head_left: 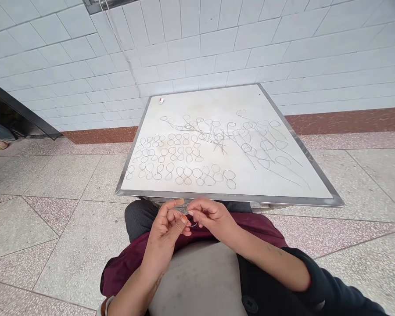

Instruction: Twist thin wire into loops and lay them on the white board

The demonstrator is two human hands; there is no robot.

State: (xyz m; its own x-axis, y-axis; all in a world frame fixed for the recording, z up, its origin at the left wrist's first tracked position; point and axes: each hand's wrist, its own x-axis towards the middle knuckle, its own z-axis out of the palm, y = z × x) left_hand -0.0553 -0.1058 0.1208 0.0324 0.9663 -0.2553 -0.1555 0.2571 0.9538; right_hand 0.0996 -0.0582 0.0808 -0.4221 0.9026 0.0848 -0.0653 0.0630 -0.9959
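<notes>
A thin looped wire [193, 225] is pinched between my two hands, just short of the table's near edge and above my lap. My left hand [167, 226] has its thumb and fingers closed on the loop, with the index finger stretched out above. From the other side, my right hand [213, 216] grips the same wire between thumb and fingertips. Fingers hide part of the wire's shape. In front, figure-eight wire pieces [184, 175] lie in rows on the table's left half. Single-loop wires with long tails [266, 145] lie loosely at the middle and right.
The low white table [204, 102] has a grey metal rim and stands against a tiled wall [217, 44]. At its far left corner sits a small red-and-white object [161, 101]. A thin cable [118, 39] hangs down the wall. Speckled stone floor [85, 219] surrounds the table.
</notes>
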